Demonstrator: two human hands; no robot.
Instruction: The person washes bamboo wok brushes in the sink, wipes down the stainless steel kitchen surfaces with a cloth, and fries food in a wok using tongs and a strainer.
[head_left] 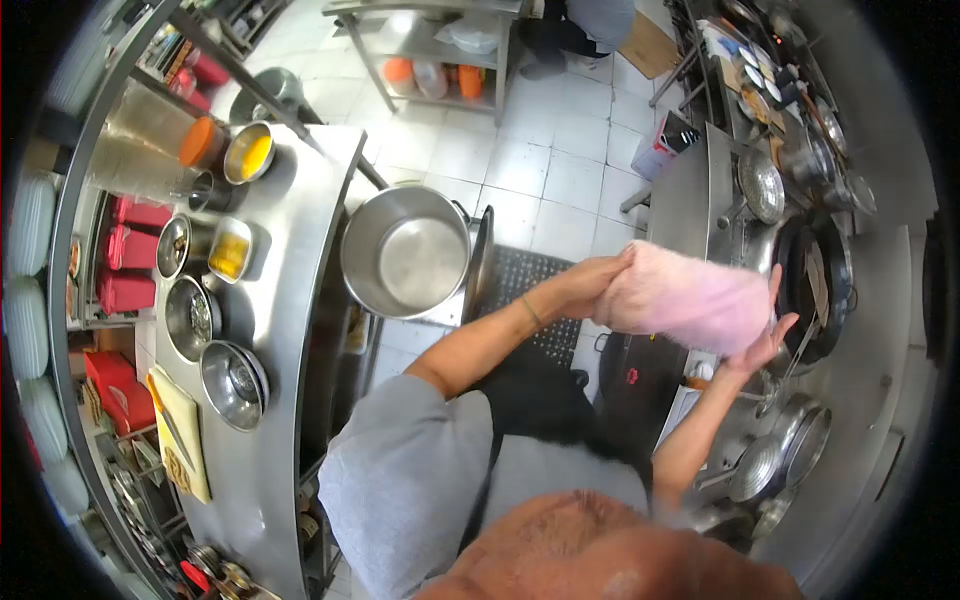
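The person's left hand has its fingers closed on one end of a pink cloth, raised in front of the body toward the stove side, while the right hand is at the opposite edge, fingers spread, and whether it grips firmly cannot be told. Beyond the cloth's right end in view lies a black wok, leaving little visible gap on that side. Leftward, a large pot stands by the edge of the steel table, with open tiled floor stretching ahead between the counters.
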